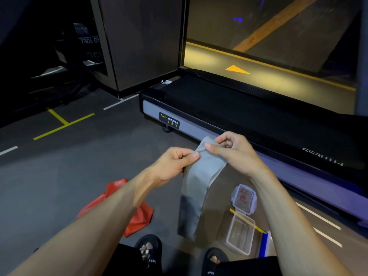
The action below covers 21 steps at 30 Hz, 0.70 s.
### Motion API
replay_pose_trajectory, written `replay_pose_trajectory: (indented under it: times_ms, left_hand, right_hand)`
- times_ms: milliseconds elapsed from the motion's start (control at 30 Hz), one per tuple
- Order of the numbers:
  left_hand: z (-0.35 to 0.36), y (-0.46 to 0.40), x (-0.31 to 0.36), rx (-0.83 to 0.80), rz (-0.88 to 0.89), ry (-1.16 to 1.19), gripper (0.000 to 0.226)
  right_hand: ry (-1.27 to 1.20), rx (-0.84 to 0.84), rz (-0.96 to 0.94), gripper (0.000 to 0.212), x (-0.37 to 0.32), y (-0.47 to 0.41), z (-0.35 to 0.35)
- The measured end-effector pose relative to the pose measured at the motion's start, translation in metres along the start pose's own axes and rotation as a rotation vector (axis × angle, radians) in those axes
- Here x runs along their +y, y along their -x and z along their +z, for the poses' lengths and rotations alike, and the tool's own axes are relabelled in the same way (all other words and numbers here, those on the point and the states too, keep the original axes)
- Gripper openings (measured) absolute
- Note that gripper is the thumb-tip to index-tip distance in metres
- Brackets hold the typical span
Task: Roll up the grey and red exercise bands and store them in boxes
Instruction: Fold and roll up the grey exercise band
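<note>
while both the left hand point(175, 162) and right hand point(237, 154) pinch the unrolled grey band point(197, 188), the red band point(137, 214) lies loose and the clear box point(240, 234) sits unfilled.

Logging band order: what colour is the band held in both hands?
Grey band, clearest in the head view.
</note>
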<state>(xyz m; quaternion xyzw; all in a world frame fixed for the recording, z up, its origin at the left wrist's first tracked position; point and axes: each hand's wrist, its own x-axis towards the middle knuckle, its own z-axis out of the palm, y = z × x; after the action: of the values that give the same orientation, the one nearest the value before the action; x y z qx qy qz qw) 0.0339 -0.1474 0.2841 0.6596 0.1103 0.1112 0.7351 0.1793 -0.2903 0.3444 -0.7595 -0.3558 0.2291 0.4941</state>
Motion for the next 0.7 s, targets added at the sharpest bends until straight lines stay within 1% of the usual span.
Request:
replay_pose_trajectory:
  times_ms: [167, 300, 367, 433, 500, 567, 600, 633, 700]
  left_hand:
    - [0.0005, -0.0011, 0.0013, 0.015, 0.022, 0.008, 0.024]
    - [0.0027, -0.0017, 0.0023, 0.013, 0.055, 0.011, 0.021]
    - [0.0023, -0.0015, 0.0032, 0.009, 0.073, 0.058, 0.03]
    - [0.0016, -0.0015, 0.0045, -0.006, 0.08, 0.062, 0.035]
    - [0.001, -0.0028, 0.0037, 0.0, 0.073, 0.041, 0.029]
    - [0.0014, -0.004, 0.0018, 0.049, 0.068, 0.002, 0.014]
    - [0.001, -0.0054, -0.0005, 0.074, 0.068, -0.015, 0.011]
    - [0.0007, -0.0064, -0.0022, 0.098, 0.065, -0.03, 0.011]
    - [0.0027, -0.0059, -0.0022, 0.123, 0.064, -0.042, 0.01]
  right_hand:
    - [-0.037, -0.057, 0.019, 0.034, -0.0011, 0.0012, -0.0002]
    - [-0.047, -0.124, 0.001, 0.025, -0.0003, 0.0013, 0.0001]
    - [-0.017, -0.134, 0.008, 0.028, -0.0021, 0.0025, 0.0007]
    - [0.021, -0.142, 0.033, 0.032, -0.0009, 0.0024, 0.0015]
    - [0.062, -0.177, 0.055, 0.04, 0.0037, 0.002, 0.0013]
    - [0.092, -0.239, 0.086, 0.052, 0.0047, 0.0041, 0.0031]
    - [0.087, -0.28, 0.092, 0.056, 0.0048, 0.0051, 0.0045]
    - [0.087, -0.312, 0.089, 0.057, 0.0049, 0.006, 0.0058]
    - [0.15, -0.318, 0.052, 0.051, 0.005, 0.0066, 0.0058]
